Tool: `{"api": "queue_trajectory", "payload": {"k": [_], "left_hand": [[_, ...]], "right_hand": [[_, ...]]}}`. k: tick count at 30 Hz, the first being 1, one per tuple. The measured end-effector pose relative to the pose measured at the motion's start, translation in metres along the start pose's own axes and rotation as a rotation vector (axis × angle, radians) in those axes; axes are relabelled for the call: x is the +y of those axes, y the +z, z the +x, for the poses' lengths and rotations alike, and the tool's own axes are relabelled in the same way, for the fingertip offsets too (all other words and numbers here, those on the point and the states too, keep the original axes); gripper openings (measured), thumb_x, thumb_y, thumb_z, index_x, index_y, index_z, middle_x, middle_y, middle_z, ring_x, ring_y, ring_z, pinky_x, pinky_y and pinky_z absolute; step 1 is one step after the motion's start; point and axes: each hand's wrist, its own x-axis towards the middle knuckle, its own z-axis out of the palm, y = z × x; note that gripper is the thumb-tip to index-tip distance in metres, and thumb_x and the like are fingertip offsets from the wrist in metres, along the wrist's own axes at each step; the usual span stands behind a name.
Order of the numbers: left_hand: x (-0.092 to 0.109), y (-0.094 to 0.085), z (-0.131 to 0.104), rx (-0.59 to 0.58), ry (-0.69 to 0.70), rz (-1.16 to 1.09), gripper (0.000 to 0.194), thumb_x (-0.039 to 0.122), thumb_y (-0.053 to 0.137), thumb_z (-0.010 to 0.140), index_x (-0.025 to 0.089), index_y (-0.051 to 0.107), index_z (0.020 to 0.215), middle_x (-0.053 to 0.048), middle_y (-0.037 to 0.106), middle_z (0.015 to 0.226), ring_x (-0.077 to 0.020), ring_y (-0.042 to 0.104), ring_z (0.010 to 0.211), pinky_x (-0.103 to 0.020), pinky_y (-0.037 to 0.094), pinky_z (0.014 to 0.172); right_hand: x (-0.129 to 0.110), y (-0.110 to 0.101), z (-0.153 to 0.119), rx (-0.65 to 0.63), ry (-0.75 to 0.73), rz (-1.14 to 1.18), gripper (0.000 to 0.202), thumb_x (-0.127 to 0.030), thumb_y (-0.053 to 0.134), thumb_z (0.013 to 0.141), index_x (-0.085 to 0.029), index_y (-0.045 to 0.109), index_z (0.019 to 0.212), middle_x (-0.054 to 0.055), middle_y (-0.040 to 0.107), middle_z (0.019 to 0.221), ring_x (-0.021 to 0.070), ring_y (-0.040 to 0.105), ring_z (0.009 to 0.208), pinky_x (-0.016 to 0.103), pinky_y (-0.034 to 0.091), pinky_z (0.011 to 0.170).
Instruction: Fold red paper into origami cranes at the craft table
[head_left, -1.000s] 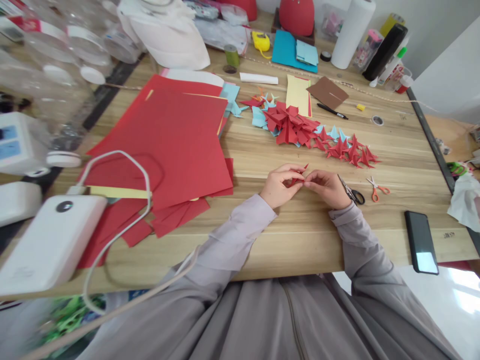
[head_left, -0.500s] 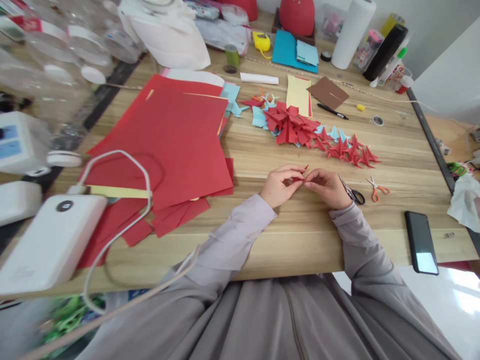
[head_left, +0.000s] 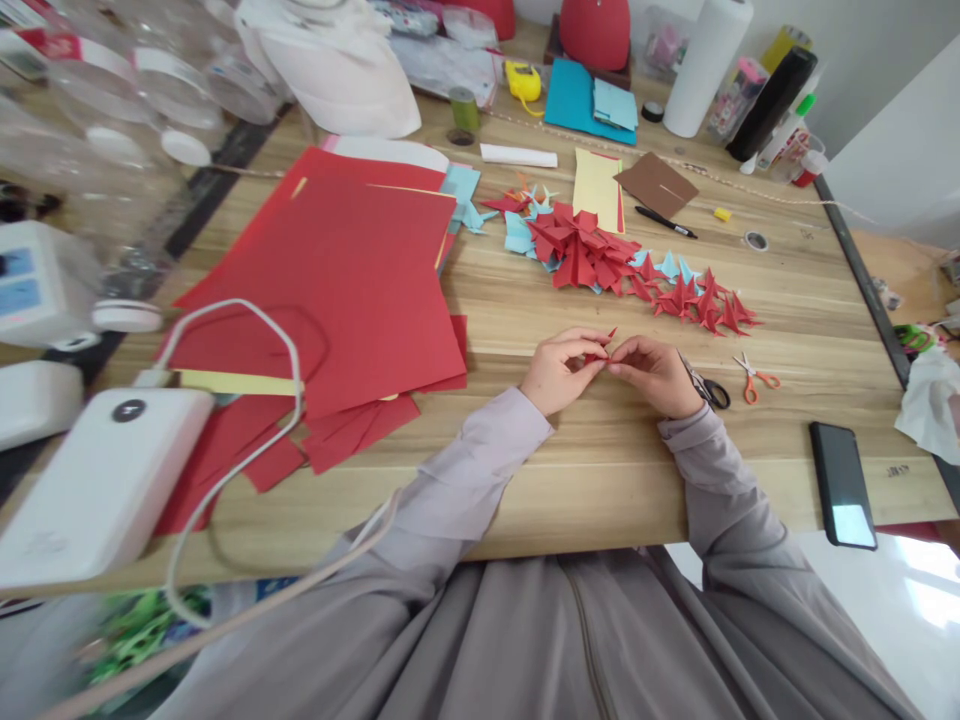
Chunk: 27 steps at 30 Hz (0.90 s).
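Note:
Between my two hands is a small piece of folded red paper (head_left: 611, 334), mostly covered by the fingers, with one pointed tip sticking up. My left hand (head_left: 562, 372) pinches it from the left. From the other side my right hand (head_left: 654, 372) grips it between thumb and forefinger, the fingertips of both hands nearly meeting. Beyond the hands lies a pile of folded red paper cranes (head_left: 581, 250), with light blue ones (head_left: 675, 268) among them. Black-handled scissors (head_left: 716, 393) lie partly hidden behind my right hand.
Large red paper sheets (head_left: 360, 290) are stacked at left, beside a white power bank (head_left: 105, 480) with a looping cable. Orange-handled scissors (head_left: 752, 380) and a phone (head_left: 842, 480) lie at right. Farther back are a pen (head_left: 666, 222), brown paper (head_left: 656, 185) and a tape measure (head_left: 523, 82).

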Motion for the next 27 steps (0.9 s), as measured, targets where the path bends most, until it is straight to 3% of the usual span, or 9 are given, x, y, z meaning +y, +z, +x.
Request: {"api": "queue_trajectory", "payload": {"k": [7,17,27], "left_hand": [[-0.0002,0.0004,-0.0004,-0.007,-0.01,-0.019,0.006,0.018,0.065,0.074,0.015,0.069,0.075,-0.012,0.068,0.1,-0.0136,0.064,0.076,-0.02,0.048,0.052],[-0.0012,0.0002,-0.0001,0.004,0.025,0.017,0.005,0.013,0.065,0.072,0.015,0.069,0.075,-0.011,0.069,0.098,-0.0162,0.065,0.087,-0.024,0.052,0.063],[-0.001,0.001,-0.0005,-0.012,-0.01,-0.041,0.005,0.016,0.065,0.073,0.014,0.069,0.075,-0.012,0.068,0.1,-0.0147,0.065,0.081,-0.02,0.049,0.053]], "right_hand": [[-0.0005,0.0001,0.0002,0.007,-0.016,-0.031,0.027,-0.041,0.075,0.067,-0.018,0.062,0.074,0.001,0.064,0.074,0.0145,0.06,0.072,0.031,0.049,0.073],[-0.0012,0.0008,-0.0007,-0.02,-0.027,-0.028,0.025,-0.038,0.075,0.067,-0.019,0.061,0.075,0.002,0.064,0.075,0.0146,0.061,0.072,0.031,0.05,0.072],[-0.0032,0.0016,-0.0011,0.032,-0.136,-0.093,0.021,-0.037,0.073,0.07,-0.02,0.062,0.074,0.001,0.064,0.074,0.0146,0.06,0.071,0.031,0.05,0.07]]}}
